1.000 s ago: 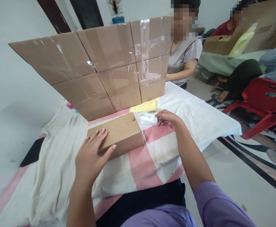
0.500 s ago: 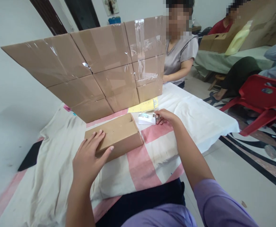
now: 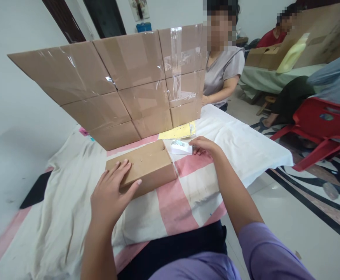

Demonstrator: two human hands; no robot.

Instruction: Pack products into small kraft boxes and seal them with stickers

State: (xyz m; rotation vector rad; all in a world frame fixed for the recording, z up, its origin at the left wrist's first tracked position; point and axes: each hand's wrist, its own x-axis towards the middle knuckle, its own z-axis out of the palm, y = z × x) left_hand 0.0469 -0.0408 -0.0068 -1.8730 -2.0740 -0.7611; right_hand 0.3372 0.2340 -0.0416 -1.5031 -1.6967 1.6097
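Observation:
My left hand lies with spread fingers on a closed brown cardboard box, the thumb along its near side. To the right of the box stands a small white tape dispenser with a pale roll in it. My right hand is closed at the dispenser's right end, thumb and forefinger pinched together where the tape comes off. The strip between those fingers is too small to make out clearly. Both box and dispenser rest on the pink and white cloth.
A tall taped cardboard panel stands upright behind the box. A yellow patterned sheet lies at its foot. Another person sits beyond the table's far right side. A red chair is at the right, and a dark flat object lies at left.
My right hand stays at the dispenser's end, its fingers slightly nearer and covering more of that end. The left hand keeps its place on the box. The view has shifted slightly.

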